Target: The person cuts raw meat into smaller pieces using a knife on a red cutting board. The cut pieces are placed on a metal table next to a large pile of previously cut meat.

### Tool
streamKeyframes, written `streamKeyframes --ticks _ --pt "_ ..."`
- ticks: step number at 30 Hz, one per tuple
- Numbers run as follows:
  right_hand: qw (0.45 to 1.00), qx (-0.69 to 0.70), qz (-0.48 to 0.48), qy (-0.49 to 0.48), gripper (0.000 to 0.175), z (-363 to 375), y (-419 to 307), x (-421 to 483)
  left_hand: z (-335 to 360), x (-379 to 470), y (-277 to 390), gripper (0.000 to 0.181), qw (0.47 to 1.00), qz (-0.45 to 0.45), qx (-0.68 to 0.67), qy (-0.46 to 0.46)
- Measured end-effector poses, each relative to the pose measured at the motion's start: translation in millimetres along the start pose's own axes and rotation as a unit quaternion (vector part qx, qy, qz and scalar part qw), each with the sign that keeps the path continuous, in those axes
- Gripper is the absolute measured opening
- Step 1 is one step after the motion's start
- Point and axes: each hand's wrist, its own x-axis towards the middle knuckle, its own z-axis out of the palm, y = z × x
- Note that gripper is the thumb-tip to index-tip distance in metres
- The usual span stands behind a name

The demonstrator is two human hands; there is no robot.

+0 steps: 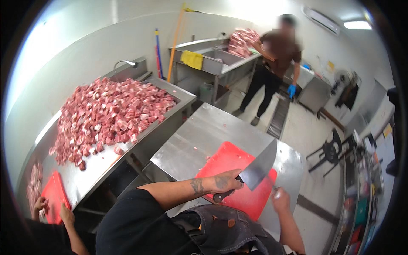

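Observation:
My left hand grips the dark handle of a wide-bladed butcher's knife, its blade slanting up and to the right over a red cutting board. At the board's right edge my right hand is closed around a small, blurred item with a thin part pointing toward the blade; I cannot tell exactly what it is. The board lies on a stainless steel table. Small meat scraps dot the board and the metal around it.
A large heap of cubed raw meat covers the steel counter at left. Another person's hands are by a second red board at lower left. A person stands beyond the table near a steel sink. Shelving is at right.

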Motion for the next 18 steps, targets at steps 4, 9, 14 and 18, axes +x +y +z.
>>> streamKeyframes --ticks 4,9,14,18 --pt "0.966 -0.083 0.240 0.048 0.034 -36.7 80.1 -25.0 7.6 19.2 -7.9 0.041 0.998 -0.010 0.023 -0.058" --pt "0.951 0.011 0.292 0.103 0.036 -34.2 163.8 -71.4 60.1 70.4 -9.5 0.040 0.982 -0.079 0.116 -0.124" --pt "0.949 0.043 0.306 0.068 0.036 4.3 172.2 -118.5 145.8 137.4 -32.3 0.040 0.949 -0.119 0.243 -0.164" --pt "0.944 0.121 0.307 0.026 0.030 -0.3 187.1 -160.2 206.2 187.7 -85.5 0.040 0.959 -0.054 0.264 -0.088"
